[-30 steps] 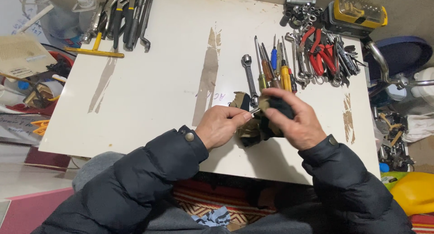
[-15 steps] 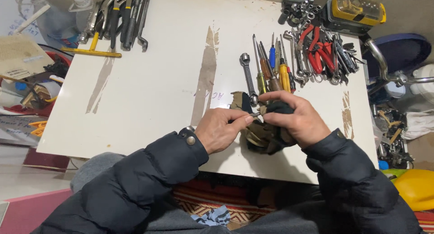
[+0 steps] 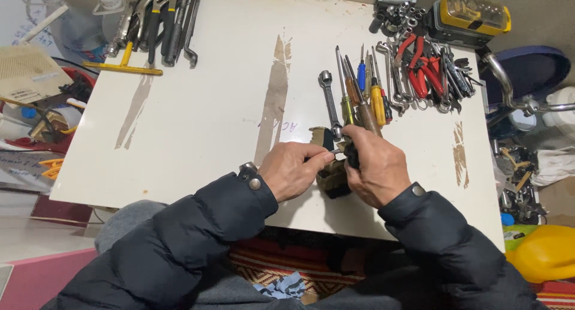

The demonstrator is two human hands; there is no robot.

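A small tan-and-black object (image 3: 331, 177) was held over the near edge of the white table (image 3: 197, 118), between the 2 hands. Its exact kind could not be told, since most of it was covered. Its long axis ran roughly from 12 to 6 o'clock, with one tan end (image 3: 318, 132) pointing toward 12 o'clock and the darker end toward the person. The left hand (image 3: 292, 171) was closed, its fingertips pinching a thin metal piece (image 3: 333, 150) that pointed toward 3 o'clock. The right hand (image 3: 376, 166) was clenched around the object's upper part from the 3 o'clock side.

At 12 o'clock from the hands, a chrome wrench (image 3: 329, 102) and a row of screwdrivers (image 3: 362, 94) lay with their long axes toward 12 o'clock. Red-handled pliers (image 3: 422, 70) were at 1 o'clock, and dark pliers (image 3: 162, 23) with a yellow tool (image 3: 123, 66) at 10 o'clock.
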